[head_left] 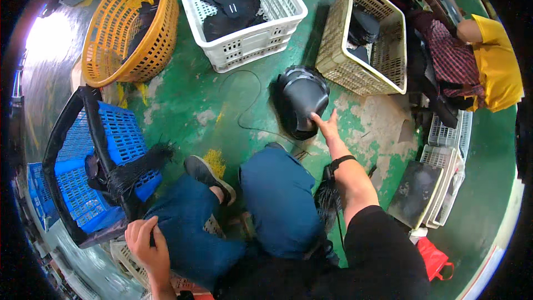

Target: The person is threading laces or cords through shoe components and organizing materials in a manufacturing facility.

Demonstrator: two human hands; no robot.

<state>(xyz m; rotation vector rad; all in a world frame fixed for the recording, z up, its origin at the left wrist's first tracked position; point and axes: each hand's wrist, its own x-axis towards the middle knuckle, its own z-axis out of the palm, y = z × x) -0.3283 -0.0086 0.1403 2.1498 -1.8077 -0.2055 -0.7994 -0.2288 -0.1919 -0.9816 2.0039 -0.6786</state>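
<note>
On the green floor ahead of me sits a stack of black moulded, shell-like pieces (304, 95). My right hand (327, 126) reaches to its near right edge, the thumb touching the black surface and the fingers spread apart. My left hand (146, 244) is by my left knee, fingers loosely bent with gaps between them and nothing visible in them. Nearest to it is a black padded frame (51, 161) at a blue perforated crate (119, 133). A bundle of black strands (139, 173) hangs over the frame's bar.
Black pieces lie in a white crate (252, 41), a cream crate (338, 65) and an orange basket (158, 44). A person in yellow (497, 66) sits at the far right. Stacked white trays (444, 189) and a red bag (433, 258) stand right. A thin cord (240, 116) crosses the floor.
</note>
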